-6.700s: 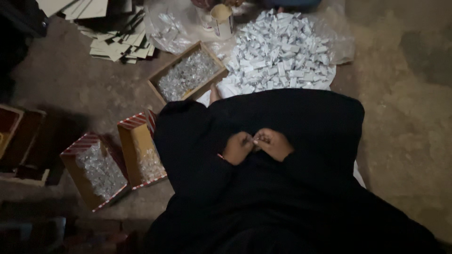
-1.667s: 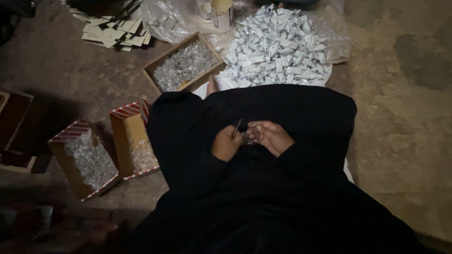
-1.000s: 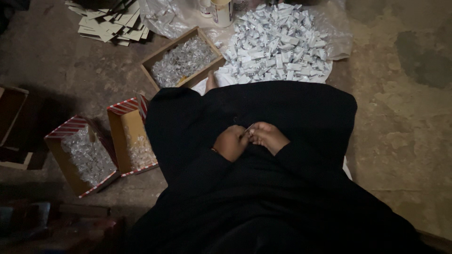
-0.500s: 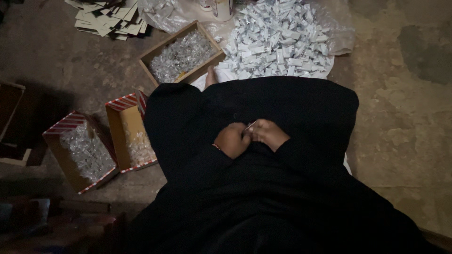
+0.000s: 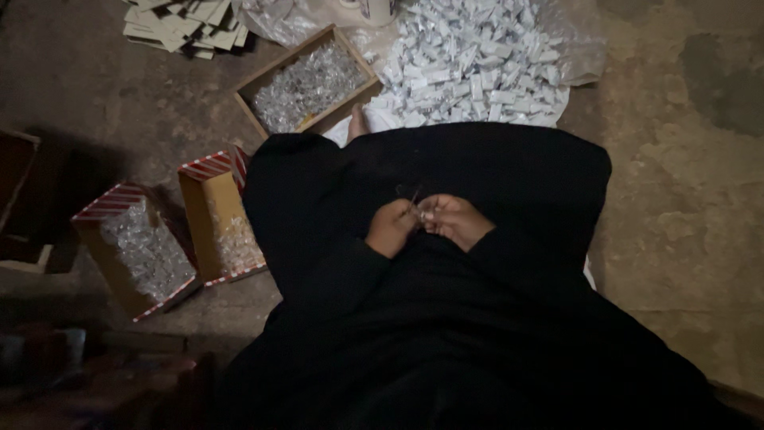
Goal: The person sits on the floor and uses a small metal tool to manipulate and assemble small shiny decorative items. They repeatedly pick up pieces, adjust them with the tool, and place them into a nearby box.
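Left hand (image 5: 391,228) and right hand (image 5: 452,220) closed together over lap, small shiny piece (image 5: 415,205) pinched between fingertips. Step judged: piece being wrapped or assembled. Steady fine grip needed next. Boxes of clear pieces (image 5: 306,77) far left; white packet heap (image 5: 477,64) far.

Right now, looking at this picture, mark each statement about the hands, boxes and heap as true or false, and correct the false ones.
1. The left hand and right hand meet over the lap, pinching a small thin item. True.
2. The pale heap of small packets lies behind the person. False: ahead, beyond the knees.
3. Two red-striped boxes stand on the person's left. True.
4. The wooden tray is empty. False: it holds shiny pieces.
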